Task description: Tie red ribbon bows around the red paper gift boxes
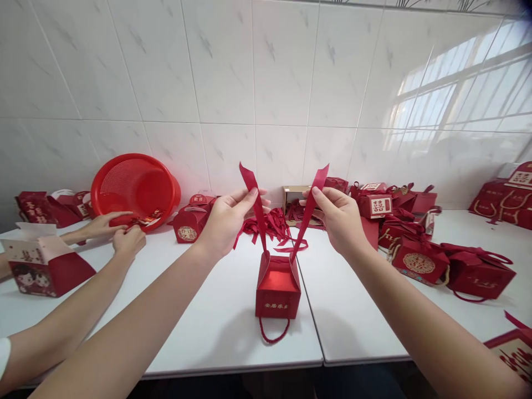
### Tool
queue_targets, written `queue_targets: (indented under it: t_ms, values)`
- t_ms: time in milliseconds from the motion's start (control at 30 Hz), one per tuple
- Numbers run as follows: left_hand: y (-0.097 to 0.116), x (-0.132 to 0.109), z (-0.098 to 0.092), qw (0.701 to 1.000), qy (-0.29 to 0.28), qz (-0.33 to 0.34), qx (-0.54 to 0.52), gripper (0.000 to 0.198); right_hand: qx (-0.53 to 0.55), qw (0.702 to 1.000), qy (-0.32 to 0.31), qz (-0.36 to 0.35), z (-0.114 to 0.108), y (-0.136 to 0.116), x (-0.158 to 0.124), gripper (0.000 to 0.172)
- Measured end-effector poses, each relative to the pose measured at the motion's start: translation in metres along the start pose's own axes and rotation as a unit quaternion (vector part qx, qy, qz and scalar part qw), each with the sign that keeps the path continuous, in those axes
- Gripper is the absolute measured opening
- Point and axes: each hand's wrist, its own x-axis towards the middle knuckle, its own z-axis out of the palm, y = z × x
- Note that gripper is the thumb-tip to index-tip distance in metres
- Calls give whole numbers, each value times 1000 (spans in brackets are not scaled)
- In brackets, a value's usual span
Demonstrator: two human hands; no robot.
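Note:
A small dark-red gift box (277,299) with gold characters stands upright near the table's front edge, and a braided cord handle (274,339) hangs from its front. Two ends of a dark-red ribbon rise from the top of the box and spread apart like a V. Between thumb and fingers, my left hand (233,213) pinches the left ribbon end (258,213). The right ribbon end (308,213) is pinched the same way by my right hand (338,213). Both ribbon tips stick up above my thumbs.
At the left, another person's hands (129,241) work by a tipped red plastic basket (100,188). An open printed box (75,274) stands near them. Loose ribbons (270,224) lie behind my box. Several red gift boxes (419,263) crowd the right side. A seam splits the white tabletop.

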Motion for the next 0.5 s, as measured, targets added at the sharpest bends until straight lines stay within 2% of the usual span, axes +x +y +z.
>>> queue_targets:
  t_ms: [167, 267, 400, 500]
  values:
    - [-2, 4, 7, 1000, -11, 5, 4, 31, 58, 998, 10, 0, 12, -9, 10, 21]
    - [-1, 6, 12, 999, -25, 18, 17, 35, 24, 999, -10, 31, 20, -16, 12, 16]
    - [6, 3, 21, 994, -54, 36, 90, 37, -55, 991, -106, 63, 27, -22, 7, 9]
    - [11, -1, 24, 986, -73, 29, 148, 36, -63, 979, -187, 45, 28, -23, 2, 15]
